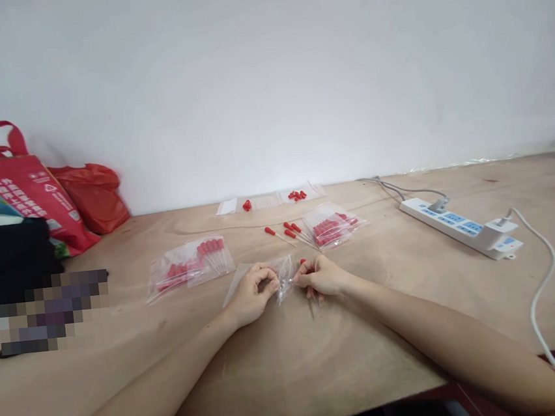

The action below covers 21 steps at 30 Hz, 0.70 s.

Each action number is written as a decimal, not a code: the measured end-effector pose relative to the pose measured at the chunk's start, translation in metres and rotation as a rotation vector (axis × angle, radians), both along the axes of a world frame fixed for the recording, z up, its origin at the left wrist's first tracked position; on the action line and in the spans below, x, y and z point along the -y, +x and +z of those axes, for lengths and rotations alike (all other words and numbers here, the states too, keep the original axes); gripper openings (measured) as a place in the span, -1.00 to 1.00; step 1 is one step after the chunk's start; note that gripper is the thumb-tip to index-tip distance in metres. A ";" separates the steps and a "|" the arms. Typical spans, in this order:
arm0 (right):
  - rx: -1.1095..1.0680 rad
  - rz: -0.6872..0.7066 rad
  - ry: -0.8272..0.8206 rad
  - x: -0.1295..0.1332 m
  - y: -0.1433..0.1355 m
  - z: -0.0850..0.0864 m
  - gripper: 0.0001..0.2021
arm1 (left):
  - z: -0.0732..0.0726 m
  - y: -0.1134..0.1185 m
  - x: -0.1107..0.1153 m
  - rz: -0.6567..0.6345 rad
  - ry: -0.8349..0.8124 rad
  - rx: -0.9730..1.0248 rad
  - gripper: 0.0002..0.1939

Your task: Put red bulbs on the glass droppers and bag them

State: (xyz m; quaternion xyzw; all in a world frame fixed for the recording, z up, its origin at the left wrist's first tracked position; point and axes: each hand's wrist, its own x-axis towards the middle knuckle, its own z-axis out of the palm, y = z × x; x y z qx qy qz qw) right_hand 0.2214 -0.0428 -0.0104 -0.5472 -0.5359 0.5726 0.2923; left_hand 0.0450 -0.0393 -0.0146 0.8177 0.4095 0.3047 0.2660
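My left hand (255, 294) pinches a clear plastic bag (285, 286) at its opening. At the bag's right edge is my right hand (324, 275), its fingers closed on droppers with red bulbs; their thin tips point down toward the table, and how many there are is partly hidden. Just beyond my hands lie several loose droppers (289, 230) with red bulbs. A bag of red-bulbed droppers (331, 227) rests behind my right hand. Left of my left hand are more bagged droppers (189, 265).
Farther back lie clear bags with thin tubes and red bulbs (297, 195). A white power strip (456, 227) with cables stands on the right. Red bags (36, 198) and a black cloth (13, 266) fill the left side of the wooden table (294, 376). A wall rises behind.
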 end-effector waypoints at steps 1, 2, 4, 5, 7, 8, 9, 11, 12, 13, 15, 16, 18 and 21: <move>0.017 0.000 -0.009 -0.001 0.001 0.000 -0.85 | -0.001 -0.001 -0.001 0.012 0.005 0.014 -0.80; 0.033 0.000 -0.013 -0.001 0.003 0.001 -0.85 | -0.003 -0.001 -0.001 0.024 0.007 0.022 -0.80; 0.038 -0.006 0.007 -0.003 0.008 0.000 -0.85 | -0.005 -0.002 -0.002 0.043 0.005 0.024 -0.80; 0.023 -0.019 0.029 -0.004 0.012 0.000 -0.87 | -0.006 -0.002 -0.002 0.046 0.005 0.019 -0.80; -0.050 -0.071 0.086 -0.006 0.021 0.000 -0.95 | -0.007 -0.002 -0.002 0.045 0.012 0.012 -0.79; -0.105 -0.103 0.129 -0.007 0.026 0.000 -0.92 | -0.007 -0.002 -0.001 0.044 0.019 0.012 -0.79; -0.170 -0.139 0.185 -0.008 0.030 0.001 -0.85 | -0.008 -0.002 -0.001 0.043 0.026 0.012 -0.79; -0.311 -0.218 0.328 -0.010 0.035 0.001 -0.67 | -0.008 -0.002 -0.002 0.049 0.035 0.009 -0.78; -0.372 -0.260 0.397 -0.011 0.035 0.001 -0.59 | -0.008 -0.002 -0.002 0.049 0.034 0.007 -0.77; -0.419 -0.303 0.452 -0.011 0.034 0.000 -0.51 | -0.008 -0.002 -0.002 0.047 0.031 0.005 -0.77; -0.468 -0.370 0.520 -0.010 0.028 -0.001 -0.39 | -0.007 -0.001 -0.002 0.042 0.021 0.002 -0.77; -0.473 -0.384 0.544 -0.009 0.024 -0.003 -0.36 | -0.007 -0.001 -0.002 0.040 0.016 0.001 -0.77; -0.456 -0.388 0.584 -0.007 0.015 -0.006 -0.36 | -0.007 -0.001 -0.001 0.038 0.014 0.000 -0.77; -0.393 -0.372 0.618 -0.005 0.005 -0.011 -0.44 | -0.006 0.000 -0.001 0.034 0.023 0.005 -0.76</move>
